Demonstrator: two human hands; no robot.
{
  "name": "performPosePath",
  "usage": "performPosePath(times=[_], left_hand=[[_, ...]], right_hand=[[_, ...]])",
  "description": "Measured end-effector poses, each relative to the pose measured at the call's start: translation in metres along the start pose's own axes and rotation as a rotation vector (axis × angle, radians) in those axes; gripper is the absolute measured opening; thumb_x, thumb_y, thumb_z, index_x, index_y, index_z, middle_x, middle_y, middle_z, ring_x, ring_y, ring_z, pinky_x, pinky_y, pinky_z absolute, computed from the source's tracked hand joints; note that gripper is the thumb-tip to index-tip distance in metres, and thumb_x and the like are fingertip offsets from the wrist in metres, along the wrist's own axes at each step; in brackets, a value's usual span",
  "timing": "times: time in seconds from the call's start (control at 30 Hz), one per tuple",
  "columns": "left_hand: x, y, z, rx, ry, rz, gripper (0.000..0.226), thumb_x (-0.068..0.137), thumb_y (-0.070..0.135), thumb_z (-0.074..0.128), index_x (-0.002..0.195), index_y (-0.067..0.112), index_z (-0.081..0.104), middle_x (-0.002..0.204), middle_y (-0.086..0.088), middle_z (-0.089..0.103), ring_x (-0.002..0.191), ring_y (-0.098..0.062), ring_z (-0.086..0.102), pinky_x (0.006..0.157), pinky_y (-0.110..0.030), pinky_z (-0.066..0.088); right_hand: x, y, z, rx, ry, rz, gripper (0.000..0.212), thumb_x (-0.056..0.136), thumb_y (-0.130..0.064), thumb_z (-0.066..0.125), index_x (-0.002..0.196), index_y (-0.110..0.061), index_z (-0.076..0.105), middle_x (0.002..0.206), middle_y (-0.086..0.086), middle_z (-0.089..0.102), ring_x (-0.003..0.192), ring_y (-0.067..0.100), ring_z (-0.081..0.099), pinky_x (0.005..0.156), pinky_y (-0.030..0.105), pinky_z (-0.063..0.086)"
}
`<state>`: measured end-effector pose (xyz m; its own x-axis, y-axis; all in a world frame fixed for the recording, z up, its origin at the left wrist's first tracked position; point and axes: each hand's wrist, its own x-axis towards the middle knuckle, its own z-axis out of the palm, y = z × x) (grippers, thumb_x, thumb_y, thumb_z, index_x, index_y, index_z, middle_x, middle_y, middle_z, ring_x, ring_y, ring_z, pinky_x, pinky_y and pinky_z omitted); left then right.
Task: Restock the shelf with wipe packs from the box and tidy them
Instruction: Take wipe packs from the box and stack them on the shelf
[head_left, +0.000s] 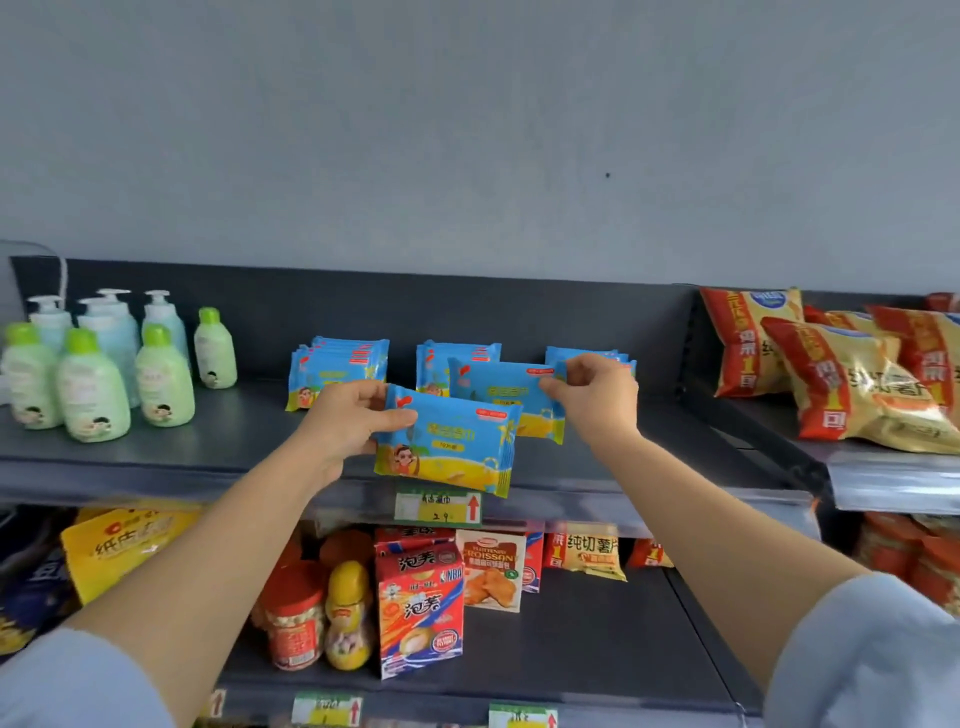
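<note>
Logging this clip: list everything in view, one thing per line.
shelf: one, dark grey, two tiers.
front wipe pack: one, blue-yellow, above the upper tier's edge.
rear wipe pack: one, blue-yellow, behind it.
shelved wipe packs: three rows, blue-yellow, upper tier's back.
green-capped bottles: four, pale green, upper tier left.
pump bottles: several, pale blue, behind those.
chip bags: several, red-yellow, right-hand shelf.
snack boxes and jars: several, mostly red, lower tier.
price tags: several, green-white, shelf edges.
left hand: grips the front wipe pack.
right hand: pinches the rear wipe pack's top corner.
</note>
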<state>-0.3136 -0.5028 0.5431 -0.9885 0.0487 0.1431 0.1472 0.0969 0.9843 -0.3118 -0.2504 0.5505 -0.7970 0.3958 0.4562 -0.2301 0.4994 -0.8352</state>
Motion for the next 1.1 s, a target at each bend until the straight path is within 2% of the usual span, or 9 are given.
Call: performPosePath(times=[0.13,0.37,0.53,0.63,0.8,0.93,1.0,1.1], left_hand=[[0.032,-0.004,0.000,0.001,0.033,-0.016,0.017,0.081,0.002,0.070,0.095,0.009,0.065,0.097,-0.007,0.071,0.089,-0.019,0.070,0.078,-0.041,0.058],[0.080,-0.017,0.004,0.040,0.079,-0.039,0.017,0.081,0.002,0.071,0.096,0.009,0.065,0.097,-0.007,0.071,0.089,-0.018,0.070,0.080,-0.041,0.058],[0.101,-0.026,0.005,0.062,0.083,-0.068,0.020,0.081,0.003,0.071,0.099,0.009,0.065,0.099,-0.007,0.071,0.091,-0.019,0.069,0.082,-0.039,0.057],[0.111,-0.028,0.005,0.081,0.072,-0.075,0.020,0.081,0.003,0.071,0.099,0.009,0.066,0.098,-0.006,0.072,0.090,-0.018,0.070,0.082,-0.038,0.057],[0.129,-0.028,0.001,0.108,0.039,-0.077,0.017,0.082,0.003,0.071,0.094,0.013,0.065,0.096,-0.003,0.071,0.088,-0.015,0.070,0.077,-0.035,0.057],[0.144,-0.024,0.002,0.140,0.008,-0.068,0.016,0.082,0.004,0.072,0.093,0.014,0.064,0.095,-0.002,0.070,0.085,-0.012,0.069,0.065,-0.026,0.055],[0.150,-0.023,0.003,0.169,-0.002,-0.064,0.017,0.082,0.005,0.072,0.094,0.013,0.064,0.096,-0.002,0.069,0.088,-0.013,0.068,0.068,-0.028,0.056],[0.159,-0.025,0.003,0.185,-0.013,-0.072,0.016,0.083,0.005,0.071,0.095,0.013,0.064,0.098,-0.002,0.069,0.093,-0.016,0.068,0.080,-0.036,0.058]], right_hand=[[0.033,0.013,0.029,0.004,-0.047,-0.009,0.021,0.080,-0.017,0.077,0.086,-0.015,0.057,0.073,-0.009,0.054,0.076,0.014,0.055,0.071,0.029,0.046],[0.086,0.036,0.076,-0.019,-0.150,0.021,0.020,0.078,-0.019,0.078,0.085,-0.014,0.060,0.081,-0.003,0.062,0.077,0.015,0.059,0.069,0.028,0.048],[0.108,0.051,0.099,-0.021,-0.175,0.084,0.024,0.078,-0.019,0.079,0.074,-0.019,0.055,0.077,-0.005,0.060,0.075,0.014,0.058,0.069,0.028,0.046],[0.117,0.055,0.110,-0.042,-0.181,0.113,0.023,0.079,-0.022,0.078,0.074,-0.021,0.055,0.078,-0.004,0.061,0.071,0.013,0.057,0.065,0.027,0.045],[0.129,0.056,0.123,-0.067,-0.164,0.131,0.021,0.081,-0.021,0.076,0.077,-0.018,0.055,0.073,-0.007,0.057,0.062,0.008,0.052,0.053,0.023,0.038],[0.136,0.057,0.131,-0.106,-0.148,0.144,0.025,0.080,-0.021,0.076,0.072,-0.020,0.053,0.077,-0.002,0.062,0.072,0.018,0.060,0.063,0.027,0.046],[0.140,0.058,0.134,-0.125,-0.142,0.142,0.023,0.080,-0.022,0.076,0.074,-0.020,0.054,0.081,0.000,0.063,0.074,0.019,0.061,0.066,0.029,0.047],[0.144,0.059,0.136,-0.144,-0.138,0.134,0.023,0.080,-0.025,0.076,0.075,-0.020,0.054,0.079,-0.001,0.062,0.072,0.017,0.060,0.066,0.030,0.049]])
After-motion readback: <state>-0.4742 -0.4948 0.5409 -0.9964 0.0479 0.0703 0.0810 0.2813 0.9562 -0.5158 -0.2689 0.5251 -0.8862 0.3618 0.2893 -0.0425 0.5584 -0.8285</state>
